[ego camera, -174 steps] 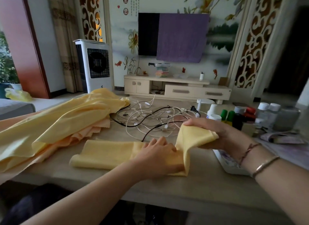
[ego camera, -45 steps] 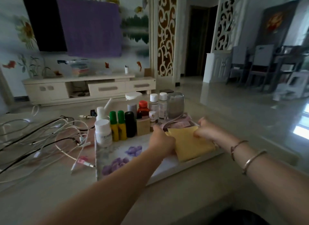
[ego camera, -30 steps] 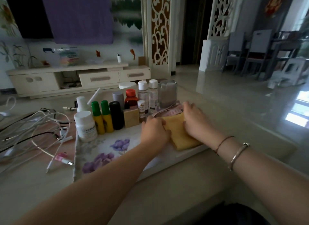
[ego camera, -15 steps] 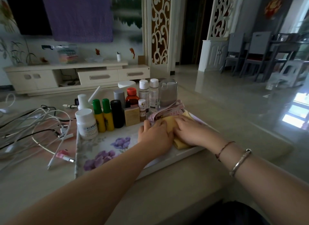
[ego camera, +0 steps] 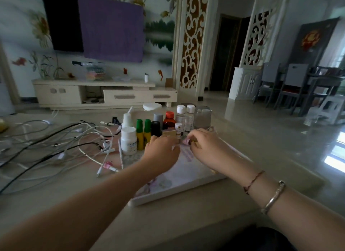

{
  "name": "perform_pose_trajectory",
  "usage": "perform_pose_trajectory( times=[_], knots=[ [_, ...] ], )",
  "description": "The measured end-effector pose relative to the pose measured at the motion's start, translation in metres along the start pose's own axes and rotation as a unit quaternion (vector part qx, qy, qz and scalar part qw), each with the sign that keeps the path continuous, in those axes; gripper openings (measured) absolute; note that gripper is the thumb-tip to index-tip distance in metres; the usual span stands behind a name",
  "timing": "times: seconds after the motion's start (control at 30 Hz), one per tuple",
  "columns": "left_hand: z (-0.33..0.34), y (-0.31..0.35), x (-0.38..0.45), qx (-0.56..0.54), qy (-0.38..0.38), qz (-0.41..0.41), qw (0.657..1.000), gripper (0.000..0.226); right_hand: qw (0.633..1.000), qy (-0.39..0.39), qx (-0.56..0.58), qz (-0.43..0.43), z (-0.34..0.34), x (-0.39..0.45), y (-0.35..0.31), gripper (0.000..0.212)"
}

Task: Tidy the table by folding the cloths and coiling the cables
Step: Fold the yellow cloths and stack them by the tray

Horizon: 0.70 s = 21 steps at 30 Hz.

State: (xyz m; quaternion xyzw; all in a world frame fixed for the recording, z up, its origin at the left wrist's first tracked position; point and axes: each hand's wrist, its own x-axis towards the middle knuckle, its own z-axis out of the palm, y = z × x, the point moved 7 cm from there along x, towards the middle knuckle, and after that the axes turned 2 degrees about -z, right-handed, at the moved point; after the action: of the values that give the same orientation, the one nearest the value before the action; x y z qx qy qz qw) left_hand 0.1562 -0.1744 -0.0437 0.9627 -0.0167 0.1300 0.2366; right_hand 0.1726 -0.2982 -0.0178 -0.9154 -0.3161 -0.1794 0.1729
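Though crowded with bottles [ego camera: 141,135], floral tray [ego camera: 179,193].

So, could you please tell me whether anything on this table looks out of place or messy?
Yes: the white and black cables lie in a loose tangle across the beige table, left of the floral tray, not yet coiled. The small bottles on the tray stand upright, and nothing looks spilled.
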Motion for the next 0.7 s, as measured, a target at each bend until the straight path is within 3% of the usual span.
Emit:
perform_pose_trajectory(
  times=[0.17,0.3,0.5,0.7],
  knots=[
    [-0.072,-0.06,-0.051,-0.058,0.085,-0.042,0.994,0.023,0.996,-0.007,0.049,-0.075,0.004,0.015,-0.097,0.024],
    [-0.139,-0.149,-0.117,-0.053,0.158,-0.117,0.979,0.025,0.983,-0.021,0.108,-0.144,0.04,0.039,-0.203,0.019],
    [-0.236,-0.28,-0.239,0.067,0.24,-0.267,0.931,0.027,0.952,-0.105,0.175,-0.227,0.118,0.053,-0.364,0.026],
    [-0.283,-0.359,-0.32,0.223,0.224,-0.36,0.877,0.048,0.926,-0.161,0.182,-0.29,0.164,0.05,-0.464,0.029]
  ],
)
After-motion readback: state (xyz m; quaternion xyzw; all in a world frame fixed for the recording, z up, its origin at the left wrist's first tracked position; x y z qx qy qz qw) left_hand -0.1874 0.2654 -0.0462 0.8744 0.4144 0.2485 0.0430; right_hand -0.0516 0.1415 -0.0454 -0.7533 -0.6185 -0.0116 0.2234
